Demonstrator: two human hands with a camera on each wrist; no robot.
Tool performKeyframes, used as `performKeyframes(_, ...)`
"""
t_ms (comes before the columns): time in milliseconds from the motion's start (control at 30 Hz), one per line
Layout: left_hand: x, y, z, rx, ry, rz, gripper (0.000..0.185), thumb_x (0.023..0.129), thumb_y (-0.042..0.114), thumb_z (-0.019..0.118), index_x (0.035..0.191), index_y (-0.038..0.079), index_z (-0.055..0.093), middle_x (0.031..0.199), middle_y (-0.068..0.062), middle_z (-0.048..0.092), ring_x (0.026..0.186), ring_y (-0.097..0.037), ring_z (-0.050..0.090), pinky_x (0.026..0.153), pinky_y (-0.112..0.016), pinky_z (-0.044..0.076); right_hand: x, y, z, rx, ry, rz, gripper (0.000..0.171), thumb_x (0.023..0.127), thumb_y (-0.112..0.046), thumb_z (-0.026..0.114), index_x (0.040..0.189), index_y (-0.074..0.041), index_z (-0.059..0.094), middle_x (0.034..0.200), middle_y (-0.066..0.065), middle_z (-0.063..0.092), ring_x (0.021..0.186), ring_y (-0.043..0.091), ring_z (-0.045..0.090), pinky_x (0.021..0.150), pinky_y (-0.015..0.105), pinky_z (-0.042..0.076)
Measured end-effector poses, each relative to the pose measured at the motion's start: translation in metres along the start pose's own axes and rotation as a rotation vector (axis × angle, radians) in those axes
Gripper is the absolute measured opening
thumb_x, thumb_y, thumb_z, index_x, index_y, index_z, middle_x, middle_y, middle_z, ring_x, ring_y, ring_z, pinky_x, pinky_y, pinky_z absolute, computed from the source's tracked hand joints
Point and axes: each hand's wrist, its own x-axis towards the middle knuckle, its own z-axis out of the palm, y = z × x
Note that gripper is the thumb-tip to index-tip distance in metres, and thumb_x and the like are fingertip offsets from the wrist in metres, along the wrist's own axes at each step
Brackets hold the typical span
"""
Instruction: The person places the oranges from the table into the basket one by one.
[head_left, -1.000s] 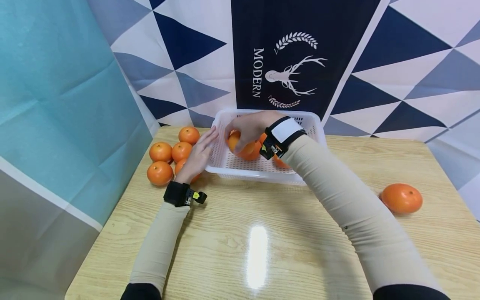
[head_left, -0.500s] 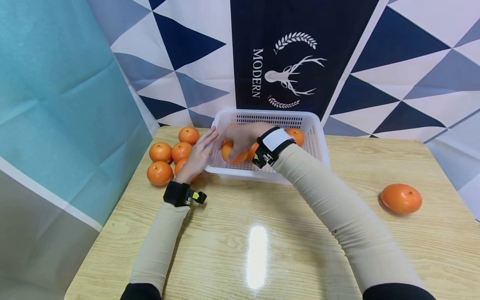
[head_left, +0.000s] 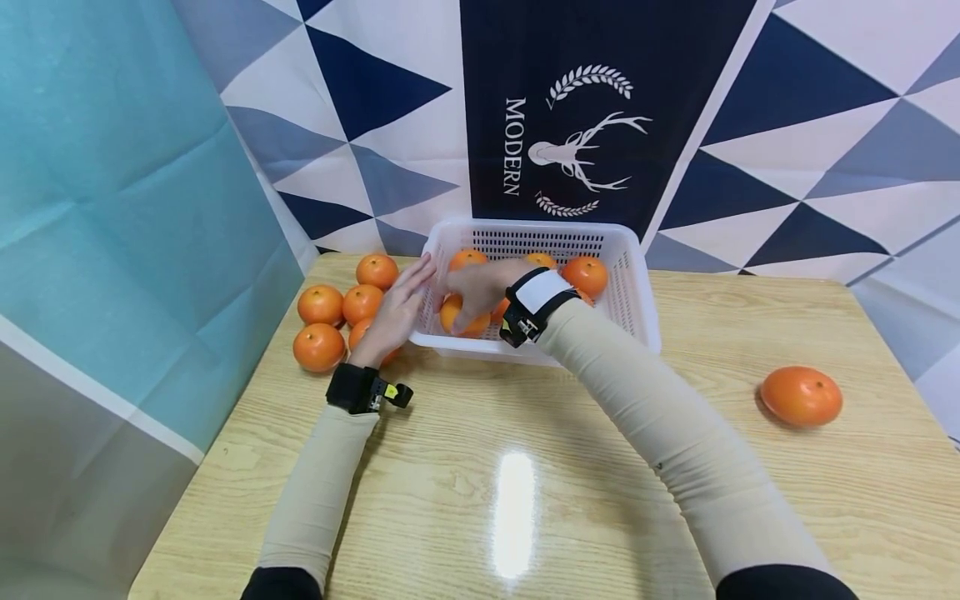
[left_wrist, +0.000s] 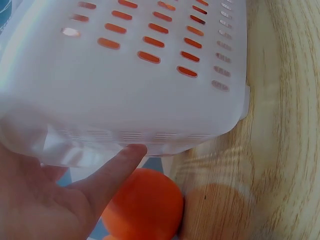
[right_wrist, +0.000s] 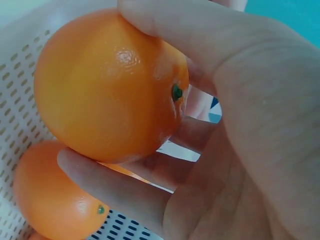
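Observation:
A white perforated basket (head_left: 633, 283) stands at the table's far middle with several oranges in it. My right hand (head_left: 476, 287) reaches into its left near corner and grips an orange (head_left: 459, 318); in the right wrist view the fingers (right_wrist: 210, 50) curl round that orange (right_wrist: 107, 82), with another orange (right_wrist: 50, 192) below it. My left hand (head_left: 396, 310) lies flat against the basket's left wall, fingers straight, and the left wrist view shows the thumb (left_wrist: 112, 172) touching the basket (left_wrist: 135, 75) above an orange (left_wrist: 145, 205).
Several loose oranges (head_left: 322, 304) lie on the table left of the basket, partly under my left hand. One bigger orange (head_left: 801, 396) sits alone at the right. A patterned cloth backdrop (head_left: 570, 108) hangs behind, and a teal sheet (head_left: 112, 208) borders the left.
My right hand has brought the orange down and toward the basket's left near corner. As the arm sank, oranges at the back of the basket came into view. The left hand stayed put.

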Motion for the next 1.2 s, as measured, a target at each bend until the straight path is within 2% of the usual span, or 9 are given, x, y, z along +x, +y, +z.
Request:
performKeyframes(167,-0.003,0.009,-0.001,-0.009,0.0,-0.001,0.059,0.119,0.037,0.039,0.171,0.011,0.048,0.189,0.002,0.029,0.179,-0.028,0.021,0.146,-0.058,0.02,0.003,0.004,0.007,-0.009,-0.012,0.025,0.061,0.108,-0.032,0.074,0.163,-0.014,0.055,0.148,0.007,0.063,0.131,0.027,0.058,0.121,0.044,0.053)
performKeyframes(267,-0.003,0.008,0.0,-0.009,-0.005,-0.001,0.059,0.119,0.037,0.038,0.172,0.012,0.048,0.189,0.003,0.029,0.179,-0.027,0.021,0.146,-0.058,0.021,0.005,0.005,0.01,-0.01,-0.018,0.021,0.06,0.108,-0.028,0.073,0.163,-0.013,0.055,0.15,0.008,0.064,0.131,0.027,0.059,0.121,0.044,0.053)
performKeyframes(433,0.003,-0.009,0.001,-0.002,-0.001,0.007,0.065,0.116,0.049,0.038,0.172,0.018,0.05,0.188,0.012,0.03,0.178,-0.023,0.023,0.145,-0.058,0.023,0.008,0.005,0.015,0.016,-0.026,0.044,0.057,0.108,-0.023,0.072,0.163,-0.015,0.057,0.152,0.008,0.065,0.134,0.028,0.058,0.125,0.044,0.05)
performKeyframes(600,0.006,-0.018,0.001,0.016,-0.003,0.011,0.061,0.118,0.047,0.038,0.172,0.022,0.049,0.187,0.016,0.029,0.178,-0.02,0.023,0.145,-0.057,0.023,0.01,0.004,0.016,0.023,-0.039,0.057,0.054,0.109,-0.023,0.072,0.161,-0.017,0.06,0.149,0.009,0.065,0.134,0.029,0.057,0.125,0.044,0.049)
performKeyframes(867,0.007,-0.016,0.001,0.005,0.002,0.004,0.061,0.117,0.044,0.04,0.172,0.02,0.05,0.188,0.012,0.03,0.178,-0.024,0.023,0.145,-0.059,0.022,0.01,0.005,0.016,0.017,-0.043,0.046,0.053,0.109,-0.021,0.071,0.161,-0.017,0.06,0.149,0.01,0.067,0.128,0.029,0.061,0.114,0.04,0.055)
performKeyframes(1133,0.008,-0.018,0.001,0.008,0.004,0.002,0.058,0.118,0.042,0.041,0.172,0.021,0.05,0.188,0.013,0.03,0.178,-0.022,0.023,0.145,-0.058,0.024,0.011,0.005,0.016,0.024,-0.046,0.044,0.052,0.109,-0.021,0.073,0.159,-0.018,0.062,0.145,0.009,0.066,0.12,0.027,0.062,0.095,0.033,0.058)
performKeyframes(1200,0.007,-0.019,0.001,0.007,0.006,0.006,0.059,0.118,0.043,0.04,0.172,0.021,0.05,0.188,0.013,0.03,0.178,-0.023,0.023,0.145,-0.058,0.024,0.011,0.005,0.016,0.026,-0.048,0.04,0.053,0.109,-0.021,0.074,0.16,-0.017,0.061,0.144,0.01,0.066,0.117,0.026,0.063,0.095,0.034,0.059)
